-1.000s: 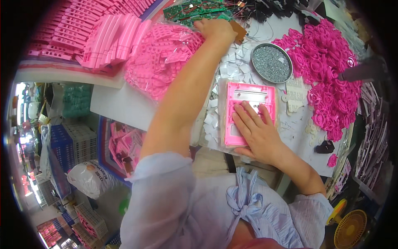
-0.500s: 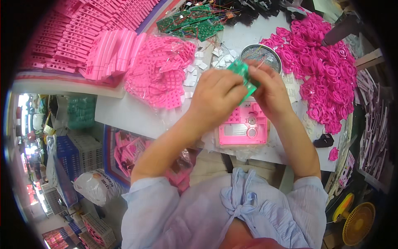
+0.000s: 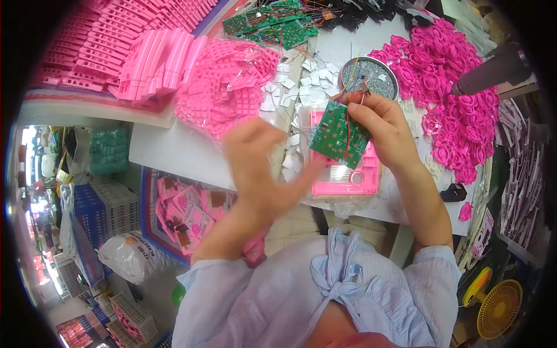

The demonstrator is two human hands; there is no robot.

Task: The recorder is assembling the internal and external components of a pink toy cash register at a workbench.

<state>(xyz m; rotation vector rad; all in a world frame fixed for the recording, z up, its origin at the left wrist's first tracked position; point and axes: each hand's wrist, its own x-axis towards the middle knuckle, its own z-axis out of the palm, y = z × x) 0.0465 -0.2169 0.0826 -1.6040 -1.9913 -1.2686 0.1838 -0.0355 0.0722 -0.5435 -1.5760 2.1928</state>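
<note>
Right hand (image 3: 384,126) pinches upper edge of green circuit board (image 3: 332,139), red wire (image 3: 348,136) across face, over pink plastic casing (image 3: 328,188); contact unclear. Left hand (image 3: 255,168) blurred, fingers spread, seemingly empty. Step: likely board positioning. Next move calls for keeping wire untangled.

A plump white plastic sack (image 3: 130,259) at lower left carries dark printed lettering (image 3: 149,252); its line slants downward toward the right.
</note>
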